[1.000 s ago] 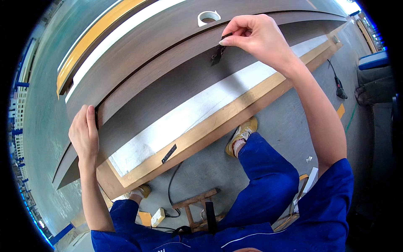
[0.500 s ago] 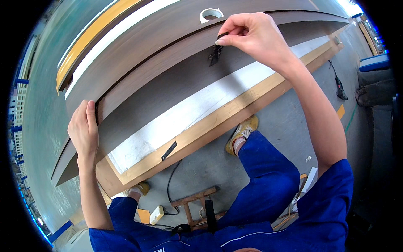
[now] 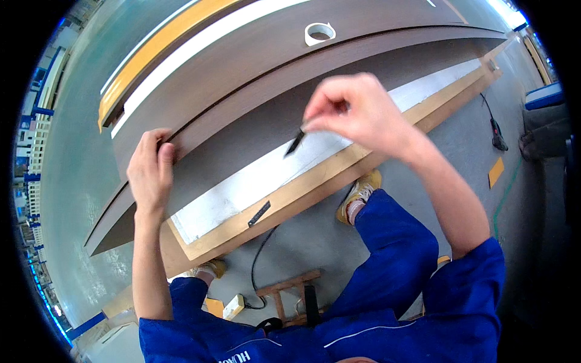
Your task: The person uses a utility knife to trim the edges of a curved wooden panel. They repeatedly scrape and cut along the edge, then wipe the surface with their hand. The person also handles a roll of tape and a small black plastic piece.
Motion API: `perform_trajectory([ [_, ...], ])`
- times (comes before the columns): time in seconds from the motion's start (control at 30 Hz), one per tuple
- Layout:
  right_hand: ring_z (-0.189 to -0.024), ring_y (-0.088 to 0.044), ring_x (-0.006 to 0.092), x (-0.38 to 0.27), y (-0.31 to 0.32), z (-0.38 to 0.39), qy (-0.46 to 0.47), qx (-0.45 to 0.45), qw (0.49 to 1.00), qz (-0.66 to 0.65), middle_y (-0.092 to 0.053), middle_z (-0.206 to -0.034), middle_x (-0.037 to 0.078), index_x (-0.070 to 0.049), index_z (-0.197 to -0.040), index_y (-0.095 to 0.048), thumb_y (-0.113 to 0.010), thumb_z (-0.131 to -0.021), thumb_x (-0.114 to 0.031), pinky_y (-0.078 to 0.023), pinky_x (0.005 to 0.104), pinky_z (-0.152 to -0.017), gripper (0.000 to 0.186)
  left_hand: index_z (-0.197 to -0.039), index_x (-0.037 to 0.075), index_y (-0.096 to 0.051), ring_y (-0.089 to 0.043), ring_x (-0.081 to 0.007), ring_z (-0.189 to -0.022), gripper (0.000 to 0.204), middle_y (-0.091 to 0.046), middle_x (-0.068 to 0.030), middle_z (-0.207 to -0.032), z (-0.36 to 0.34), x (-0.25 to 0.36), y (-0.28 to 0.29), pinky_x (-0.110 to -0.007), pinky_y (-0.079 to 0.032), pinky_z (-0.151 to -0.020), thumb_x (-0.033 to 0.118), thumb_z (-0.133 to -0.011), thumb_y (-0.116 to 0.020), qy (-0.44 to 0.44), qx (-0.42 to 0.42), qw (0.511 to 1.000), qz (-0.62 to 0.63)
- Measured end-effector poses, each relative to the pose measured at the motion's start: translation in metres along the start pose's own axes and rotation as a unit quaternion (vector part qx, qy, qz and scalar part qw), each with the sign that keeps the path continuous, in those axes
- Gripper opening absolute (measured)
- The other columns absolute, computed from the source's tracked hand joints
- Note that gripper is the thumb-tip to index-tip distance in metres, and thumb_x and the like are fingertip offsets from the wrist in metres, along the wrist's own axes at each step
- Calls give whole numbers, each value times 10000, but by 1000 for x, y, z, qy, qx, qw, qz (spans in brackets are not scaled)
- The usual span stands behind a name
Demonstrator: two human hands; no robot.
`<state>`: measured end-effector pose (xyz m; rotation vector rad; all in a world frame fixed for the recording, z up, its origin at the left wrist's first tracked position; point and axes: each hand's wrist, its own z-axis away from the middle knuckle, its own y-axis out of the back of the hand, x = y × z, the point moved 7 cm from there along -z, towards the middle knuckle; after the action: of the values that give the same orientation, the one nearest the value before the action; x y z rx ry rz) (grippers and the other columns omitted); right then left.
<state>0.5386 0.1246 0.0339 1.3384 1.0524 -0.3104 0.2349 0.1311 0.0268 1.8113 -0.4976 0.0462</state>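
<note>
My left hand (image 3: 151, 172) has its fingers curled on the edge of a long brown wood-grain panel (image 3: 230, 72). My right hand (image 3: 357, 115), slightly blurred, pinches a small black strip (image 3: 294, 143) over the white sheet (image 3: 206, 199) below the panel. A second black strip (image 3: 259, 213) lies on the tan board edge (image 3: 224, 236) around that sheet. A white tape roll (image 3: 310, 37) rests on the panel's upper part.
Behind the panel run white and yellow strips (image 3: 136, 66). On the grey floor are a black corded tool (image 3: 497, 138), a yellow piece (image 3: 496, 172), a cable, a power strip (image 3: 233, 308) and a wooden frame (image 3: 278, 287) between my legs.
My right hand has come down toward me with the black strip, away from the panel's upper edge. My left hand has shifted up and right along the panel. The view has moved slightly.
</note>
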Motion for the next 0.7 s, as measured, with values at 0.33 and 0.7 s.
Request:
perform_trajectory([
  [0.33,-713,-621,62,-45,-55,120,-224,87,898,-367,-696,-793,43,12,-892,-710,-750,-830,-35,-497,193,-672,87,-1177,57,-637,-613,-293,-1049,626,-673,-106,-1105,86,148,3,-402,-459,-922,431,-711,-826,-100,-91,937,323],
  [0.7,-765,-657,97,-114,-156,176,-206,-32,914,-348,-720,-823,78,36,-960,-718,-691,-884,-56,-520,229,-716,122,-873,65,-757,-648,-192,-788,144,-710,-74,-808,229,120,25,-310,-505,-724,161,-772,-793,102,-106,912,382],
])
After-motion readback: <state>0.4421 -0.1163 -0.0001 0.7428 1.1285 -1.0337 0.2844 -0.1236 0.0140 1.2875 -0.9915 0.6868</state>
